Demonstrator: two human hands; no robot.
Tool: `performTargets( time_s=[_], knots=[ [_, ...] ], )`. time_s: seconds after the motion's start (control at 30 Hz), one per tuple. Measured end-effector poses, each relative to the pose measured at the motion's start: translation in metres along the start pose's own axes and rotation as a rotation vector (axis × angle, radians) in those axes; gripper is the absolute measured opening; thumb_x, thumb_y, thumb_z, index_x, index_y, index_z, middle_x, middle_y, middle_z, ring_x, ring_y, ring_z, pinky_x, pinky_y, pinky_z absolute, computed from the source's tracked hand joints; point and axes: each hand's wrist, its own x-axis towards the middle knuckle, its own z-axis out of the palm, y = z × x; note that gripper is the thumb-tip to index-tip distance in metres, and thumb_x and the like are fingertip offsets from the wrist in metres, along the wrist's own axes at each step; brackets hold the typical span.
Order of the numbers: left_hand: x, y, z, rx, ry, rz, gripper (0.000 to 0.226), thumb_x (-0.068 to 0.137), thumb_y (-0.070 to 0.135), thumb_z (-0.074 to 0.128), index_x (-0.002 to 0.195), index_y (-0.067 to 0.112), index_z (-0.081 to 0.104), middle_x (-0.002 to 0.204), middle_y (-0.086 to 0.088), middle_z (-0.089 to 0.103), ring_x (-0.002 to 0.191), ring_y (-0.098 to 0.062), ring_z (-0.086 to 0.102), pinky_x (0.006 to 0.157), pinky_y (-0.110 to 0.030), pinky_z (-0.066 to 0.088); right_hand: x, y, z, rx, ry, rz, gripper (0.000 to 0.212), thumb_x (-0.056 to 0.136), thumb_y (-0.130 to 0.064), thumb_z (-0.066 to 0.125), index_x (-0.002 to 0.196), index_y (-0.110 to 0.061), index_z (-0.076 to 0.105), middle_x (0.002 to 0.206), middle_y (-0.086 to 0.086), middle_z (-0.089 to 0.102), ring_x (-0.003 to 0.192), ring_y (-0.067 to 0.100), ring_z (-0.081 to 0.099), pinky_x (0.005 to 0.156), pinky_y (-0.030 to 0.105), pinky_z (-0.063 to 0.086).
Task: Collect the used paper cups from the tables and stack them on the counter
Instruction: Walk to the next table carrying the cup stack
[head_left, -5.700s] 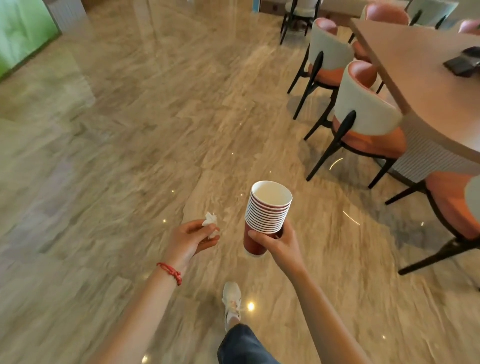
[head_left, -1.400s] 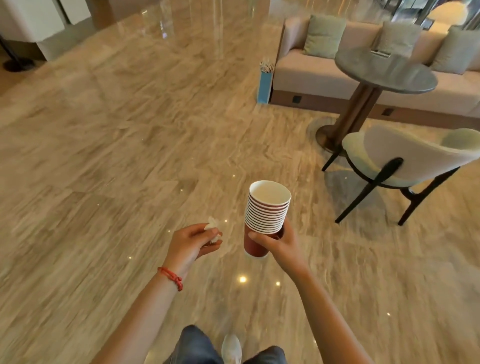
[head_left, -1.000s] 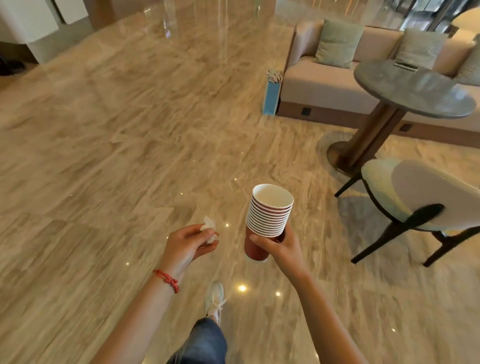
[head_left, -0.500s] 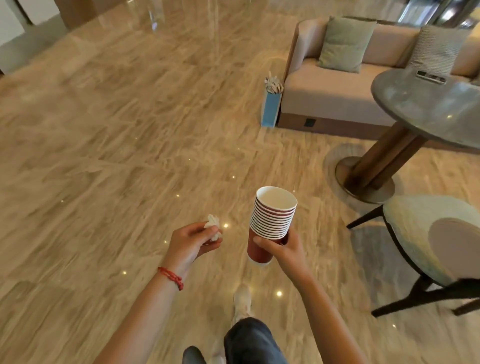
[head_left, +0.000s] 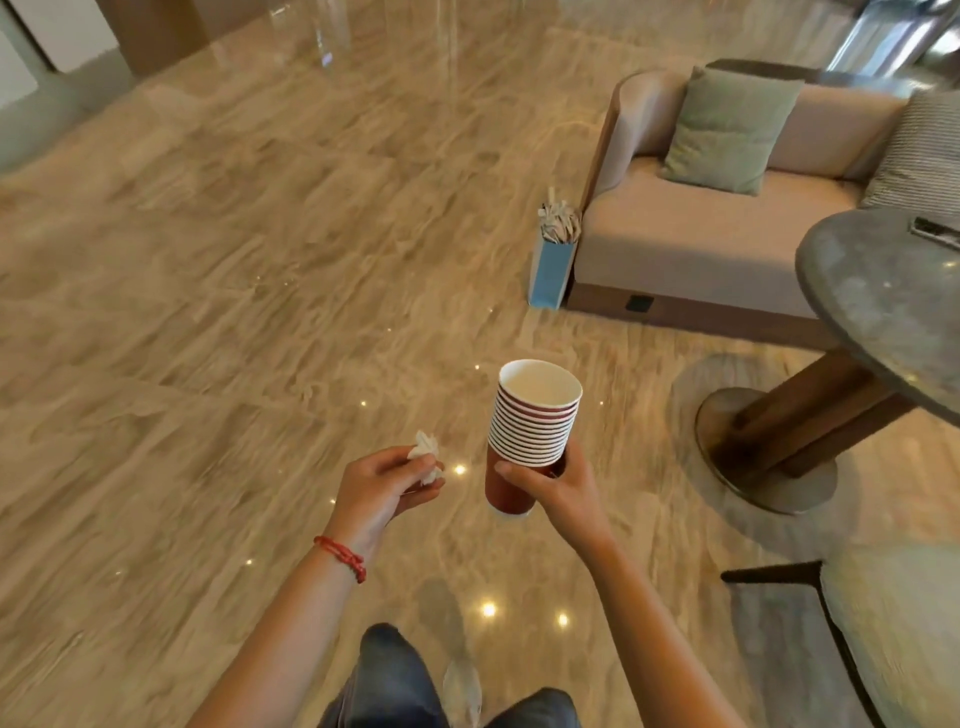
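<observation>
1. Polished marble flooring (head_left: 208, 291) in beige and tan is filling most of the view, glinting with small ceiling-light reflections around 6 o'clock.
2. At 1 o'clock a beige sofa (head_left: 691, 244) is sitting with a green cushion (head_left: 727, 130) leaning against its back; a second, ribbed cushion (head_left: 919, 156) is being cut off by the right edge.
3. Just beside the sofa's near arm a blue paper bag (head_left: 550, 273) is standing on the floor, with pale wrapped contents poking out that are too small to identify.
4. At 3 o'clock a round grey table (head_left: 883, 291) on a wooden pedestal with a metal base is running out of frame; a dark flat object (head_left: 935, 228) is lying on it, only partly in view.
5. At 4 to 5 o'clock a pale upholstered chair (head_left: 893, 623) with dark legs is showing only its near portion.
6. Near centre, the right hand (head_left: 556, 483) is curling round the lower part of a stack of red paper cups (head_left: 530, 431) — upright, in mid-air, white rims nested, the top cup looking empty.
7. At 7 o'clock of the stack, the left hand (head_left: 379, 488) is pinching a crumpled white tissue (head_left: 426, 452) between thumb and fingers; a red cord bracelet (head_left: 340, 556) is circling that wrist.
8. At 6 o'clock, jeans-clad legs (head_left: 395, 680) and a blurred pale shoe (head_left: 462, 691) are showing — the rest of the person is hidden.
</observation>
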Motion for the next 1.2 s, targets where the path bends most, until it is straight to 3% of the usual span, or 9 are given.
performTargets(
  time_s=[0.17, 0.33, 0.5, 0.63, 0.83, 1.1, 1.2],
  knots=[
    [0.096, 0.038, 0.025, -0.004, 0.013, -0.003, 0.006, 0.08, 0.007, 0.067, 0.082, 0.006, 0.073, 0.076, -0.009, 0.074, 0.072, -0.019, 0.071, 0.06, -0.022, 0.057, 0.102, -0.001, -0.011, -0.015, 0.012, 0.029, 0.053, 0.069, -0.019, 0.081, 0.115, -0.022, 0.057, 0.102, -0.007, 0.07, 0.096, 0.006, 0.066, 0.076, 0.018, 0.054],
    [0.218, 0.085, 0.05, -0.001, 0.009, 0.011, 0.006, 0.081, 0.006, 0.066, 0.08, 0.007, 0.072, 0.075, -0.009, 0.074, 0.07, -0.018, 0.071, 0.059, -0.022, 0.057, 0.23, -0.007, -0.016, -0.048, 0.01, 0.023, 0.046, 0.073, -0.012, 0.079, 0.107, -0.033, 0.056, 0.098, -0.015, 0.07, 0.094, 0.002, 0.065, 0.072, 0.013, 0.052],
    [0.342, 0.155, 0.078, -0.004, -0.004, 0.008, 0.005, 0.081, 0.005, 0.066, 0.081, 0.006, 0.071, 0.073, -0.008, 0.074, 0.069, -0.018, 0.071, 0.059, -0.021, 0.056, 0.369, -0.037, -0.015, -0.038, 0.013, 0.018, 0.051, 0.072, -0.012, 0.079, 0.112, -0.033, 0.054, 0.104, -0.008, 0.068, 0.099, 0.005, 0.064, 0.077, 0.018, 0.053],
    [0.429, 0.207, 0.101, 0.011, -0.012, 0.012, 0.006, 0.081, 0.004, 0.066, 0.079, 0.008, 0.071, 0.072, -0.007, 0.074, 0.068, -0.017, 0.071, 0.059, -0.021, 0.056, 0.463, -0.054, -0.021, -0.022, 0.048, 0.036, 0.053, 0.072, -0.009, 0.079, 0.117, -0.02, 0.055, 0.107, -0.002, 0.067, 0.101, 0.01, 0.064, 0.085, 0.027, 0.054],
    [0.545, 0.254, 0.137, 0.017, -0.036, -0.019, 0.005, 0.08, 0.006, 0.067, 0.081, 0.007, 0.071, 0.076, -0.009, 0.074, 0.071, -0.019, 0.071, 0.06, -0.021, 0.056, 0.59, -0.064, -0.041, -0.01, 0.08, 0.08, 0.049, 0.072, -0.01, 0.078, 0.114, -0.022, 0.055, 0.105, -0.005, 0.067, 0.096, 0.004, 0.064, 0.075, 0.017, 0.053],
    [0.73, 0.321, 0.202, 0.012, -0.014, -0.018, 0.004, 0.081, 0.005, 0.066, 0.082, 0.005, 0.07, 0.074, -0.009, 0.074, 0.069, -0.017, 0.071, 0.059, -0.021, 0.057, 0.793, -0.076, -0.074, -0.032, 0.053, 0.06, 0.06, 0.073, -0.013, 0.078, 0.126, -0.013, 0.05, 0.116, 0.004, 0.063, 0.109, 0.017, 0.06, 0.092, 0.035, 0.051],
    [0.795, 0.358, 0.233, 0.017, -0.03, -0.02, 0.004, 0.08, 0.006, 0.067, 0.082, 0.005, 0.071, 0.073, -0.009, 0.074, 0.069, -0.018, 0.071, 0.059, -0.021, 0.056, 0.871, -0.094, -0.088, -0.024, 0.057, 0.046, 0.061, 0.072, -0.014, 0.079, 0.125, -0.017, 0.049, 0.115, -0.001, 0.063, 0.107, 0.011, 0.06, 0.09, 0.029, 0.051]
  ],
)
